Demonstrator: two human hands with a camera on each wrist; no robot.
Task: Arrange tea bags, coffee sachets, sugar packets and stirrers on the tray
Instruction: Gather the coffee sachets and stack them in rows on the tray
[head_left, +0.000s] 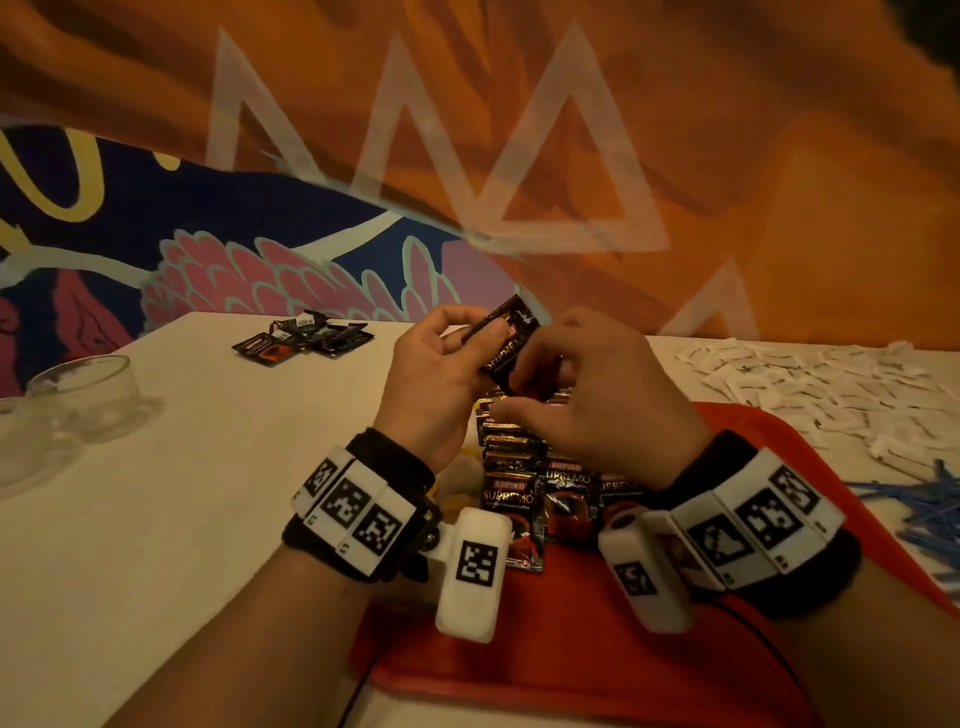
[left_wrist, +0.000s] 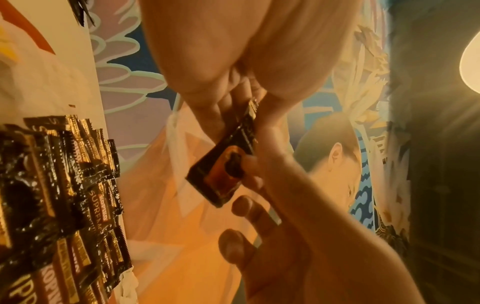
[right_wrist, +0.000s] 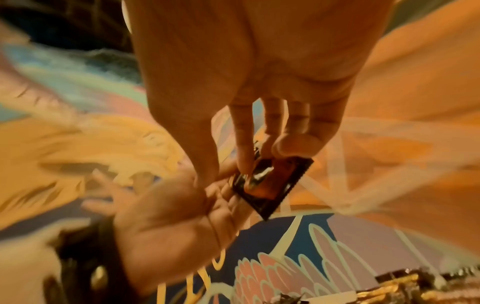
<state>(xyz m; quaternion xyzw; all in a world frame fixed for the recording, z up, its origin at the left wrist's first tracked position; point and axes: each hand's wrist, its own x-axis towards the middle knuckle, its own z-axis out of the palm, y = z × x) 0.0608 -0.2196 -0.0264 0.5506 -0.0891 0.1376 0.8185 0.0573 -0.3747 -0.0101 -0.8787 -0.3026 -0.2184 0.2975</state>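
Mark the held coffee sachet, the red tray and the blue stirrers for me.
held coffee sachet (head_left: 511, 340), head view, its printed front.
red tray (head_left: 582, 649), head view, bare floor near the front.
blue stirrers (head_left: 930, 512), head view, middle of the pile.

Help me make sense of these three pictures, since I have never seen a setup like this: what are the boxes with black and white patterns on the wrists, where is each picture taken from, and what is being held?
No machine here: a person works with two bare hands. The patterned boxes are wristbands carrying markers and a small camera each.

The wide picture comes from a camera on the person's head, looking down. The other two come from those wrist cameras, looking along each hand.

The left hand and right hand together pinch one black coffee sachet in the air.

Below them a red tray lies on a pale table, with rows of the same sachets overlapped on it. Further back lies a small loose pile of sachets. To the right are white packets and blue stirrers; to the left, glass bowls.
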